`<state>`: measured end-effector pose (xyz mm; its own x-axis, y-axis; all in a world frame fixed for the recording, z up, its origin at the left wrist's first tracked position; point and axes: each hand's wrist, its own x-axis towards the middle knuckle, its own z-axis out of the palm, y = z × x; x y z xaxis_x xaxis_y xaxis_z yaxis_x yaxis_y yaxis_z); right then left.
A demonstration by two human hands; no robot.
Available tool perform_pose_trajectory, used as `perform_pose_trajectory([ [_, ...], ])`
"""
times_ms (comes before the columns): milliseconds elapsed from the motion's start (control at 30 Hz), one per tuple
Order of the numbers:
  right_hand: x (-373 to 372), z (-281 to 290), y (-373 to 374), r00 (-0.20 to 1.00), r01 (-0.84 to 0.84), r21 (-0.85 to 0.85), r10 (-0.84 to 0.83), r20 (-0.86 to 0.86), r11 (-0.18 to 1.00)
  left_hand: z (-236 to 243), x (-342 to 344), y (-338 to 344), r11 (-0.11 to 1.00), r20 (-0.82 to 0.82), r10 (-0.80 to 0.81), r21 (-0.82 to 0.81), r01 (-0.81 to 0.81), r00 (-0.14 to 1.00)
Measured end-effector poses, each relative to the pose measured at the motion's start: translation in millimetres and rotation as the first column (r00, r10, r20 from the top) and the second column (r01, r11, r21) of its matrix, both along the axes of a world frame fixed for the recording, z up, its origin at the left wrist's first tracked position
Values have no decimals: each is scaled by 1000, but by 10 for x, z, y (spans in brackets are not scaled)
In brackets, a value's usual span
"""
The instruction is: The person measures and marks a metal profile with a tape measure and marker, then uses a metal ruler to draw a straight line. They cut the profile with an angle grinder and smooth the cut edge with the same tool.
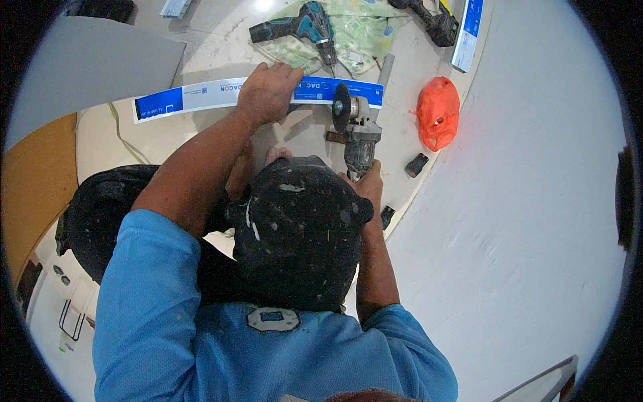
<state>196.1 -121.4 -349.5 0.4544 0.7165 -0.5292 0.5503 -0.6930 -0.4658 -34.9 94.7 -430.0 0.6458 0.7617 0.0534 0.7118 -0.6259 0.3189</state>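
Neither my left hand nor my right hand shows. Ahead of me a co-worker in a blue shirt [274, 342] and dark cap [288, 234] bends over the floor. Their left hand [264, 90] grips a long strip [194, 97] covered in blue-and-white film. Their right hand [368, 175] holds an angle grinder [360, 144] by its rear, with the dark disc [340, 107] at the strip near its right end. Whether the disc touches it, I cannot tell.
A cordless drill [301, 30] lies on a patterned cloth [362, 40]. Another power tool [435, 23], a second strip [467, 37], an orange plastic bag [439, 114] and a battery [416, 165] lie rightward. A grey panel [87, 74] and brown board [33, 194] are at the left.
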Motion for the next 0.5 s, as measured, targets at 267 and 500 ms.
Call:
perform_pose_trajectory([
  [267,55,-19,41,999,-4,-27,5,34,1000,20,26,-9,1000,-10,14,-13,-14,1000],
  [500,44,84,88,998,-31,-68,34,44,997,85,32,2,998,-43,12,-60,-14,999],
])
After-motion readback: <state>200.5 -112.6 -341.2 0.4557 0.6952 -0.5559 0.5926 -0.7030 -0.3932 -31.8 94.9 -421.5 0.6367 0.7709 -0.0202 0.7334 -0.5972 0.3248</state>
